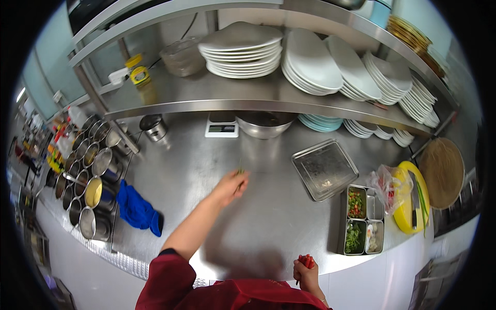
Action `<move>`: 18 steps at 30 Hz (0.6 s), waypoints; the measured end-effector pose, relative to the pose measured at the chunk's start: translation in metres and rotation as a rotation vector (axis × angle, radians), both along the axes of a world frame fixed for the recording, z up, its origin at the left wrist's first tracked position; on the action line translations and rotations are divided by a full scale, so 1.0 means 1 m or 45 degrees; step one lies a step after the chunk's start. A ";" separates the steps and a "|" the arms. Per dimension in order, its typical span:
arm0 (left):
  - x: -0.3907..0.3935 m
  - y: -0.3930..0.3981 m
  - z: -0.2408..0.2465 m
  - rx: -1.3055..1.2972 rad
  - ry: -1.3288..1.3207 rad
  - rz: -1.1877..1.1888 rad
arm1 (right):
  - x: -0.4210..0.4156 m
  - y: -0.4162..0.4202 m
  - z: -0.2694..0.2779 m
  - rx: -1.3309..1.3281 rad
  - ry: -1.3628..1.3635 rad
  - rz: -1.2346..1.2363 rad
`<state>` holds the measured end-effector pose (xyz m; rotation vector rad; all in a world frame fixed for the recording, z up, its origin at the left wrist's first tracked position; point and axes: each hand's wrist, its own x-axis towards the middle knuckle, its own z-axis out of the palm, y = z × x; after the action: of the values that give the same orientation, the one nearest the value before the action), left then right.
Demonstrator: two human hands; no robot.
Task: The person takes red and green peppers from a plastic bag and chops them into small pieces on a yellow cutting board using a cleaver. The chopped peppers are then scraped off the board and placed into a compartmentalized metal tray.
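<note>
My left hand (232,186) is stretched out over the middle of the steel counter (186,174), its fingers closed on small green stems (240,170). Close to my body at the counter's front edge, my right hand (306,273) grips several red chili peppers (307,260). To the right of that hand stands a four-part steel container (344,232) with chopped red and green pieces, green leaves and pale pieces. Behind it lies an empty shallow steel tray (325,170). A yellow cutting board (401,223) at the right bears a knife (414,205) and green onion stalks (422,199).
A blue cloth (135,207) lies at the left beside many steel pots (95,193). A kitchen scale (221,130) and a steel bowl (265,128) stand under the shelf (232,104), which holds stacked white plates (242,50). A plastic bag (387,186) touches the cutting board.
</note>
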<state>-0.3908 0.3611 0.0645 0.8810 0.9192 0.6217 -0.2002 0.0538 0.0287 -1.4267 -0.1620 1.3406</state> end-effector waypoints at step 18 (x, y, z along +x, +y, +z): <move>0.141 0.191 -0.050 1.766 1.450 -0.304 | -0.024 -0.114 -0.005 -0.084 -0.166 -0.798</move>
<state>-0.2495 0.5524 0.0148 2.7246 1.2893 0.4634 -0.2240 -0.0602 0.0241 -1.4571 0.2337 0.7437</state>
